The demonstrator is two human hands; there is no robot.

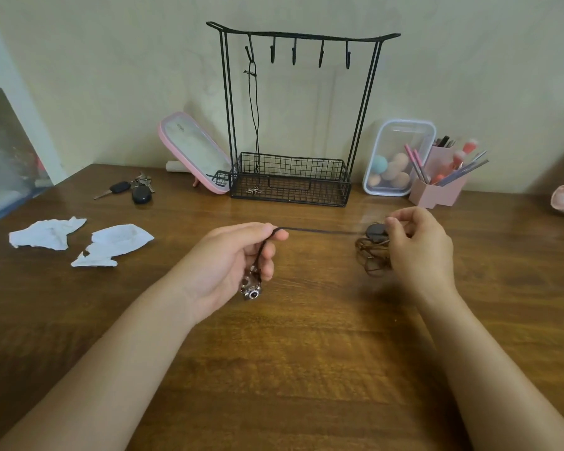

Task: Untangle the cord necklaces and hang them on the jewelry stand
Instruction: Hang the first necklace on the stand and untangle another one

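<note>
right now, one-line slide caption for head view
Left hand and right hand stretch a dark cord necklace taut over the wooden table; a second cord necklace hangs on the black wire jewelry stand.

A black wire jewelry stand (302,35) holds one black necklace (256,118) on its leftmost hook (248,53). In front, a taut black cord (316,230) with a camera charm (252,292) meets a brown tangle (368,255).

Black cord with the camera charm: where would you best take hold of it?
Probably the taut stretch of black cord between left hand and right hand, pinched from above: it runs straight and bare, clear of the brown tangle.
</note>
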